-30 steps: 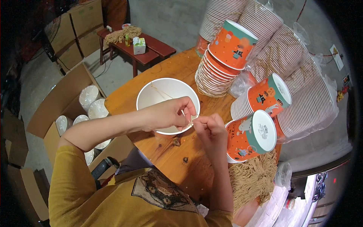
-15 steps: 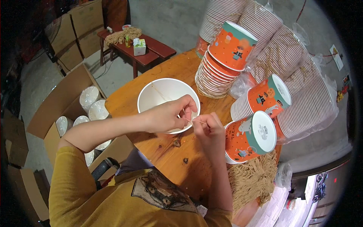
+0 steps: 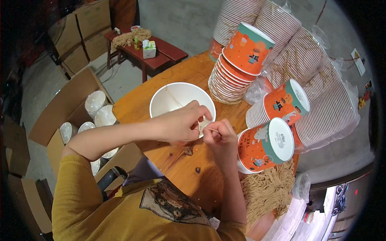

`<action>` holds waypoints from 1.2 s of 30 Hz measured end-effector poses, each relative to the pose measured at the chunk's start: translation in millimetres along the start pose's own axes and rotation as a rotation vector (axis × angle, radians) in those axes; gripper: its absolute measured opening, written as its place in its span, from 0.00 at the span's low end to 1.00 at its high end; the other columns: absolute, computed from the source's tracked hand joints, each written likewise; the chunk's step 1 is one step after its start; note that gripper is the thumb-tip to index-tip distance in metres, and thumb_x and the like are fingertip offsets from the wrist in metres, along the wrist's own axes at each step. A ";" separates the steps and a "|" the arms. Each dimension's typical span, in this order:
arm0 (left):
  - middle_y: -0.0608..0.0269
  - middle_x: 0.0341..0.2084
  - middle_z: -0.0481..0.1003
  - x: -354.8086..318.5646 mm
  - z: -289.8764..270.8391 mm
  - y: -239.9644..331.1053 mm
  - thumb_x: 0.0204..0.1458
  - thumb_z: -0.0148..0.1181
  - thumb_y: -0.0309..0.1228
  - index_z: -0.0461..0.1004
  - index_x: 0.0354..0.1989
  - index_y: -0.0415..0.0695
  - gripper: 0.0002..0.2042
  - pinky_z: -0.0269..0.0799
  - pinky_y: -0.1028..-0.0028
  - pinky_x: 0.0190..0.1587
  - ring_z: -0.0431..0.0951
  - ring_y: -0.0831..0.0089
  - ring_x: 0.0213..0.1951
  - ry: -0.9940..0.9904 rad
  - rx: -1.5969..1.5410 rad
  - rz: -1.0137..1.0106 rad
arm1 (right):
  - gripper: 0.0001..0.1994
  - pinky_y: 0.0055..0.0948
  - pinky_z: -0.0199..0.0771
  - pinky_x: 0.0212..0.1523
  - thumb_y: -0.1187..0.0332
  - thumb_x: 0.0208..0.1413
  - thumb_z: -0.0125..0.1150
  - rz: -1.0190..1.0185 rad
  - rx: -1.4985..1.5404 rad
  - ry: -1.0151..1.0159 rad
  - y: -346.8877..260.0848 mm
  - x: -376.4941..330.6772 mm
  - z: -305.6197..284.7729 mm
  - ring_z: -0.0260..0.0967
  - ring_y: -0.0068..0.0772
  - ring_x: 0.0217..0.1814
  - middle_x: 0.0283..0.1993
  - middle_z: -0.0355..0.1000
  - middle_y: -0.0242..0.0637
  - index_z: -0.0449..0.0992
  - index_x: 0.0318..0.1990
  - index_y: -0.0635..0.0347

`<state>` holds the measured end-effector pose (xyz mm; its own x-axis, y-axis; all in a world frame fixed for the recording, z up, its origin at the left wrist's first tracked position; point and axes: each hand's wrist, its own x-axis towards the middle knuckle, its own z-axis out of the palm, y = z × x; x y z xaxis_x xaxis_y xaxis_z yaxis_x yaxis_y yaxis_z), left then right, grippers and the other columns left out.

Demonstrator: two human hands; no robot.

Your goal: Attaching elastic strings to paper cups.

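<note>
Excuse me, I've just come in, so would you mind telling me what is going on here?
A person is working with both hands at the near-right rim of a white bucket on a wooden table. The right hand pinches a thin strand; the left hand is curled over the bucket, its exact grip unclear. A tan cord bundle lies to the right, below a stack of orange cups.

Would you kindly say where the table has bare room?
On the wooden table, bare wood shows between the white bowl and the shirt, left of the right hand. Another patch lies beyond the bowl, left of the far orange cup stack. The right side is crowded with cups and tan strands.
</note>
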<state>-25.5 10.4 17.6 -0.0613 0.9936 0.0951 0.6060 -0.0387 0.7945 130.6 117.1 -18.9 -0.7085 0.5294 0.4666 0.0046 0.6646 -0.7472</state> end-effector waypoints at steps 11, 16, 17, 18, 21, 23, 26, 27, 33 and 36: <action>0.61 0.33 0.70 9.6 -1.5 -16.6 0.46 0.60 0.30 0.72 0.36 0.41 0.10 0.69 0.72 0.39 0.71 0.72 0.35 -0.075 -0.152 -0.110 | 0.07 0.25 0.66 0.25 0.77 0.49 0.65 0.012 0.015 0.024 3.0 -1.9 -1.2 0.65 0.26 0.26 0.29 0.65 0.34 0.71 0.32 0.58; 0.59 0.32 0.73 1.9 0.1 3.2 0.51 0.56 0.30 0.71 0.36 0.41 0.07 0.71 0.69 0.32 0.74 0.69 0.31 0.021 0.051 -0.077 | 0.07 0.27 0.67 0.26 0.76 0.50 0.64 0.002 -0.016 0.022 3.9 -3.3 -4.9 0.66 0.28 0.27 0.30 0.65 0.35 0.71 0.33 0.58; 0.58 0.31 0.74 1.2 0.3 6.6 0.52 0.55 0.31 0.71 0.35 0.41 0.07 0.72 0.69 0.29 0.75 0.67 0.30 -0.012 0.025 -0.181 | 0.07 0.28 0.67 0.26 0.76 0.50 0.64 -0.007 -0.032 0.025 2.8 -3.6 -5.5 0.67 0.30 0.27 0.30 0.65 0.36 0.71 0.33 0.58; 0.58 0.31 0.74 1.4 2.4 2.5 0.52 0.55 0.31 0.71 0.35 0.41 0.07 0.72 0.69 0.29 0.75 0.67 0.30 -0.014 0.025 -0.181 | 0.07 0.29 0.67 0.26 0.76 0.50 0.64 -0.016 -0.048 0.028 2.5 -3.7 -5.8 0.67 0.31 0.27 0.30 0.65 0.36 0.71 0.34 0.58; 0.62 0.30 0.73 2.2 7.0 -11.1 0.54 0.54 0.33 0.71 0.36 0.42 0.07 0.72 0.69 0.25 0.75 0.70 0.30 0.043 -0.138 -0.134 | 0.07 0.30 0.67 0.27 0.76 0.50 0.63 -0.021 -0.074 0.014 2.3 -3.5 -6.3 0.68 0.32 0.28 0.30 0.65 0.37 0.71 0.34 0.58; 0.67 0.26 0.71 5.7 4.9 -13.3 0.55 0.54 0.33 0.71 0.37 0.44 0.07 0.73 0.72 0.25 0.74 0.76 0.29 -0.045 -0.303 -0.258 | 0.07 0.30 0.67 0.27 0.76 0.50 0.63 -0.028 -0.068 0.014 4.3 -3.8 -6.1 0.68 0.33 0.28 0.30 0.65 0.37 0.71 0.34 0.58; 0.70 0.25 0.70 9.5 6.2 -18.7 0.55 0.55 0.31 0.71 0.37 0.44 0.05 0.70 0.76 0.26 0.70 0.81 0.27 -0.080 -0.401 -0.247 | 0.08 0.30 0.67 0.27 0.76 0.50 0.64 -0.044 -0.061 0.015 5.3 -3.5 -5.8 0.67 0.33 0.28 0.30 0.65 0.37 0.70 0.35 0.58; 0.70 0.25 0.70 9.7 5.7 -18.6 0.55 0.55 0.31 0.71 0.37 0.44 0.05 0.70 0.76 0.26 0.70 0.81 0.27 -0.080 -0.401 -0.248 | 0.08 0.30 0.67 0.27 0.76 0.50 0.64 -0.055 -0.059 0.015 5.5 -3.3 -5.6 0.67 0.33 0.28 0.29 0.65 0.37 0.70 0.35 0.57; 0.70 0.23 0.69 10.5 8.0 -20.0 0.53 0.57 0.27 0.70 0.35 0.41 0.05 0.65 0.80 0.28 0.68 0.82 0.26 -0.150 -0.529 -0.214 | 0.08 0.31 0.64 0.26 0.76 0.50 0.64 -0.077 -0.047 0.019 6.8 -3.6 -5.2 0.64 0.32 0.26 0.28 0.63 0.36 0.70 0.34 0.57; 0.69 0.23 0.70 9.5 10.4 -21.3 0.54 0.55 0.28 0.70 0.35 0.42 0.04 0.68 0.78 0.28 0.70 0.80 0.27 -0.142 -0.510 -0.201 | 0.09 0.30 0.63 0.25 0.76 0.49 0.64 -0.070 -0.041 0.018 5.7 -3.1 -4.9 0.63 0.32 0.25 0.28 0.63 0.35 0.70 0.34 0.57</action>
<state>-30.8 21.8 -4.7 -0.0070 0.9900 -0.1412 0.1316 0.1409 0.9812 136.3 121.8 -22.4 -0.6955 0.4897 0.5258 -0.0153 0.7215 -0.6922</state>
